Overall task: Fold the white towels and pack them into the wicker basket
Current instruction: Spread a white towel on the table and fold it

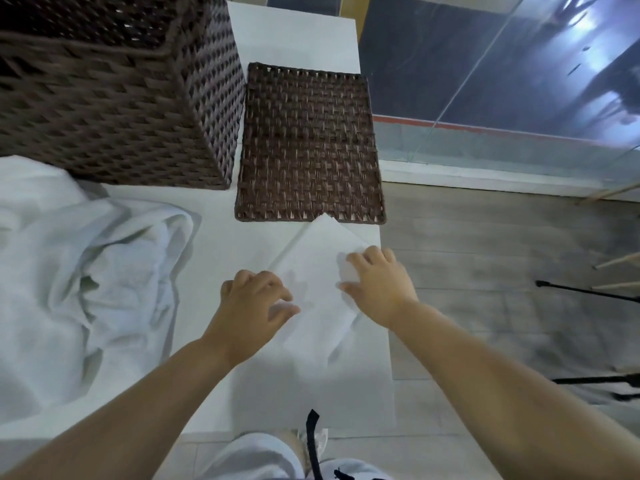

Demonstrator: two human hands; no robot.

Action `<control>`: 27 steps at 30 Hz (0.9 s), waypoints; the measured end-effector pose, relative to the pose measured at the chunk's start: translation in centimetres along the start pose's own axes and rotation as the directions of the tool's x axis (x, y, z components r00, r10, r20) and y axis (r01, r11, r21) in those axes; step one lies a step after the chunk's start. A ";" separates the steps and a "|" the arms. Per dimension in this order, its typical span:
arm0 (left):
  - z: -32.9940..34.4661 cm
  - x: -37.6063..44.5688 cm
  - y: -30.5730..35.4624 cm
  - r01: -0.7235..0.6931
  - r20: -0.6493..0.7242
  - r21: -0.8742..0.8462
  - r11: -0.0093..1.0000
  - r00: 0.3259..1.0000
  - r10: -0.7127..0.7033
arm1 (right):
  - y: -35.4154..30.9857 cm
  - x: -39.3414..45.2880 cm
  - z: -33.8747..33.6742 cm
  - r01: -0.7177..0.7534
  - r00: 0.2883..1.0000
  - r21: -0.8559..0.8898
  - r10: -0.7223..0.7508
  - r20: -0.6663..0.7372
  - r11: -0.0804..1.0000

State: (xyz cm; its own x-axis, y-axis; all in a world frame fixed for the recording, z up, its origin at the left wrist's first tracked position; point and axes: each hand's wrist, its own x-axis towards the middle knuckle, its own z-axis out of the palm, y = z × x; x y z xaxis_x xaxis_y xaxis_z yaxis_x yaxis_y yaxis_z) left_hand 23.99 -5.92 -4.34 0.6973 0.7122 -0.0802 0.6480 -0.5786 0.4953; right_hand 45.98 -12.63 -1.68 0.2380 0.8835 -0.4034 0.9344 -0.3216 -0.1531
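The small white towel (317, 271) lies at the centre of the frame on the white table (207, 306), turned like a diamond so one corner touches the near edge of the flat wicker lid (308, 143) above it. Both hands are on it: the left hand (254, 306) presses its lower left side with fingers curled and spread, and the right hand (377, 282) sits on its right corner, fingers bent over the cloth; whether either is actually pinching the fabric I cannot tell. The towel's right side lies just beside the table's right edge, with bare floor (485, 254) beyond, so I'd worry that a careless sweep of the right hand could drag it over. Creases bunch below the hands, which could leave the fold lumpy if not smoothed. The wicker basket (114, 98) stands in the upper left, well apart from the towel, and a heap of unfolded towels (79, 271) fills the left of the frame between; a carried towel might brush that heap and come undone.
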 end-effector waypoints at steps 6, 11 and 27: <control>1.4 -1.2 -0.5 -0.109 0.096 0.075 0.991 0.990 0.102 | 1.1 -1.5 1.1 0.034 0.996 -0.085 -0.026 0.088 0.996; -0.4 -0.4 -1.8 -0.075 0.221 0.243 0.967 0.975 0.020 | -1.5 -4.2 2.4 -0.084 0.989 -0.063 0.090 0.113 0.994; -2.1 5.0 -0.7 -0.021 0.319 0.349 0.937 0.943 -0.097 | -2.0 -0.8 0.9 -0.177 0.975 -0.073 0.184 0.122 0.982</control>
State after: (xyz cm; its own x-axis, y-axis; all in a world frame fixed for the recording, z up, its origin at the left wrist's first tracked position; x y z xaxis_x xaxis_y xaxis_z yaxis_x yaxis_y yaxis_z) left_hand 26.41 -1.08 -3.28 0.6921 0.6012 -0.3995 0.6991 -0.6960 0.1638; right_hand 43.64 -12.97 -1.82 0.3720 0.7606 -0.5322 0.8945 -0.4469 -0.0135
